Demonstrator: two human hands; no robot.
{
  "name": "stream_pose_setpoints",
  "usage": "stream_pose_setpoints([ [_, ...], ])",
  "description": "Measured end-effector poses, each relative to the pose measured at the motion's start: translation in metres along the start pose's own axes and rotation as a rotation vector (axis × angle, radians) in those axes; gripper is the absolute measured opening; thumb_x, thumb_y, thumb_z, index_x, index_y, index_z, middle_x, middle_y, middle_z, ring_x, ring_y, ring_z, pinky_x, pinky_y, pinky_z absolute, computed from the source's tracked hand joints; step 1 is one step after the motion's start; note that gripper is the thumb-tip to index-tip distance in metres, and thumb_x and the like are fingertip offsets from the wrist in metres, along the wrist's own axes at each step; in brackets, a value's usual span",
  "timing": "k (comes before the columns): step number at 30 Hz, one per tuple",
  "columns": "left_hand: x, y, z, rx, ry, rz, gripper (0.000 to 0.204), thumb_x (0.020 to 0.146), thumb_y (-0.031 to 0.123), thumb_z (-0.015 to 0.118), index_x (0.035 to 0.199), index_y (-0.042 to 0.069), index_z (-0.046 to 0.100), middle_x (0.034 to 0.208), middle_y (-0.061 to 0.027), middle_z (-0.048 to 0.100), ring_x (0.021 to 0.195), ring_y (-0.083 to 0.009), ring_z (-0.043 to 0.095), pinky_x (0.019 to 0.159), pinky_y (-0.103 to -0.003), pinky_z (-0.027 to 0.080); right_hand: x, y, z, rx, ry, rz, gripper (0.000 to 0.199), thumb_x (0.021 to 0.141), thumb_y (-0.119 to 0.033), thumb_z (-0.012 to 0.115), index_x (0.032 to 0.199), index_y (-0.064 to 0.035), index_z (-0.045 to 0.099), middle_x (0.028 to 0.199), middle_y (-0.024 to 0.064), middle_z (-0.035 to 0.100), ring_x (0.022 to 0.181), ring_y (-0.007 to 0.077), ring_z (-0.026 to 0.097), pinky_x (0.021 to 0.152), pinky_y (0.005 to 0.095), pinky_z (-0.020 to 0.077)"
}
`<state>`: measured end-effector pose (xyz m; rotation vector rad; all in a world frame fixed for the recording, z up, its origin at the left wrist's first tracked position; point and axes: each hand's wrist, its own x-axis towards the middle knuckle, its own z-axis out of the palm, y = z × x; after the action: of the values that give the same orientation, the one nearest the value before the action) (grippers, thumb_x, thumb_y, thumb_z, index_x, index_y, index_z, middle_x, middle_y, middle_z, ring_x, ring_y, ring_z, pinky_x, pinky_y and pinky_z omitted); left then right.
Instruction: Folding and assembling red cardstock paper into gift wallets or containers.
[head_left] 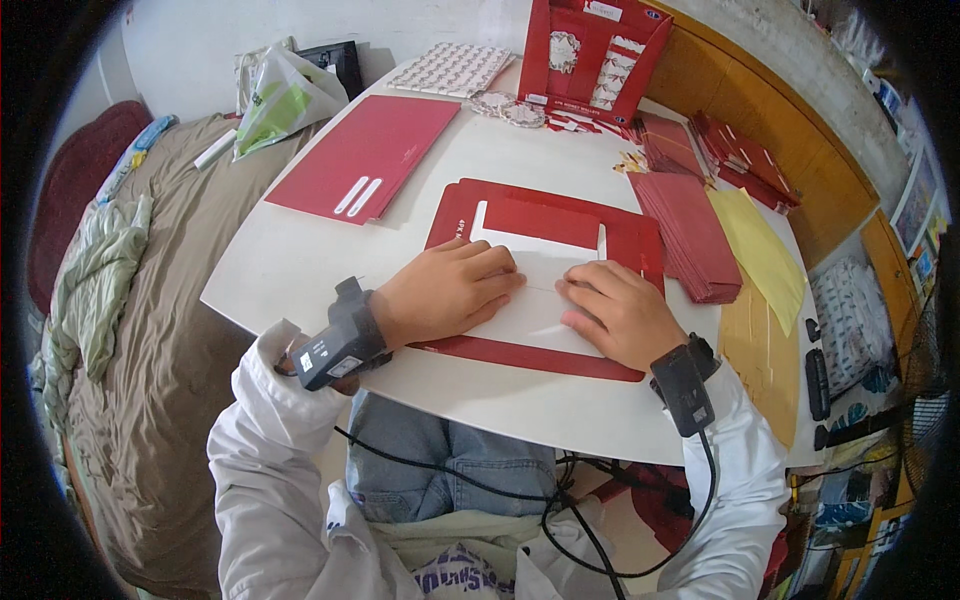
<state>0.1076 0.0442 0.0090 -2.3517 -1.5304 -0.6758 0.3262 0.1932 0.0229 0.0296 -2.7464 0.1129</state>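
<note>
A flat red card sheet [627, 232] lies on the white table in front of me, with a white paper piece [530, 325] on its middle. A smaller red panel [545, 222] sits at the far edge of the white piece. My left hand [455, 290] rests on the left part of the white paper, its fingers slightly bent and pointing inward. On the right part lies my right hand [620, 305], fingers spread and fingertips on the paper. A narrow gap separates the two hands. Neither hand visibly grips anything; what lies beneath the palms is hidden.
A large red folder [370, 155] lies at the far left of the table [300, 270]. A red display box [592, 60] stands at the back. Stacked red envelopes [690, 235] and yellow paper [758, 245] sit on the right. Black cables [480, 475] hang from my wrist devices.
</note>
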Motion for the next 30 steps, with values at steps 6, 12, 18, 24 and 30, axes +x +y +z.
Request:
stream_pose_setpoints([
  [6, 0.006, 0.006, -0.003, 0.053, -0.029, 0.027, 0.027, 0.086, 0.014, 0.062, 0.112, 0.005, 0.063, 0.098, -0.0063, 0.054, 0.091, -0.0228, 0.056, 0.081, -0.036, 0.049, -0.001, 0.001, -0.004, 0.015, -0.048, -0.01, 0.035, 0.089, -0.031, 0.062, 0.111, -0.0041, 0.062, 0.116, 0.0114, 0.056, 0.105, 0.0288, 0.056, 0.089, 0.0398, 0.0471],
  [12, 0.006, 0.005, -0.007, 0.053, -0.091, 0.013, 0.031, 0.083, 0.015, 0.061, 0.114, 0.007, 0.062, 0.102, -0.0069, 0.051, 0.097, -0.0237, 0.053, 0.087, -0.038, 0.046, 0.0, -0.003, -0.006, 0.071, -0.052, 0.027, 0.039, 0.088, -0.034, 0.064, 0.117, -0.0078, 0.061, 0.115, 0.0129, 0.056, 0.107, 0.0309, 0.055, 0.09, 0.0405, 0.0462],
  [18, 0.008, 0.008, -0.007, 0.008, -0.106, 0.012, 0.035, 0.082, 0.013, 0.061, 0.116, 0.004, 0.061, 0.101, -0.0088, 0.05, 0.096, -0.0243, 0.052, 0.086, -0.037, 0.045, 0.0, 0.001, -0.004, 0.061, -0.072, 0.004, 0.038, 0.087, -0.031, 0.065, 0.118, -0.0092, 0.062, 0.114, 0.0127, 0.054, 0.105, 0.0297, 0.054, 0.09, 0.0408, 0.0445],
  [24, 0.004, 0.01, -0.008, 0.03, -0.08, 0.028, 0.027, 0.081, 0.011, 0.063, 0.104, -0.002, 0.064, 0.094, -0.0098, 0.057, 0.084, -0.0232, 0.057, 0.073, -0.034, 0.051, 0.002, -0.004, -0.005, 0.056, -0.08, -0.021, 0.036, 0.087, -0.026, 0.065, 0.115, -0.0032, 0.063, 0.112, 0.0125, 0.053, 0.103, 0.0281, 0.053, 0.09, 0.0404, 0.0432],
  [30, -0.001, 0.005, -0.006, 0.093, -0.015, 0.147, 0.016, 0.081, 0.013, 0.064, 0.087, -0.002, 0.064, 0.086, -0.0097, 0.062, 0.074, -0.0229, 0.061, 0.064, -0.034, 0.053, -0.001, -0.003, -0.004, 0.068, -0.016, -0.035, 0.034, 0.084, -0.023, 0.068, 0.111, -0.003, 0.064, 0.103, 0.0114, 0.058, 0.091, 0.0266, 0.058, 0.08, 0.0366, 0.0488],
])
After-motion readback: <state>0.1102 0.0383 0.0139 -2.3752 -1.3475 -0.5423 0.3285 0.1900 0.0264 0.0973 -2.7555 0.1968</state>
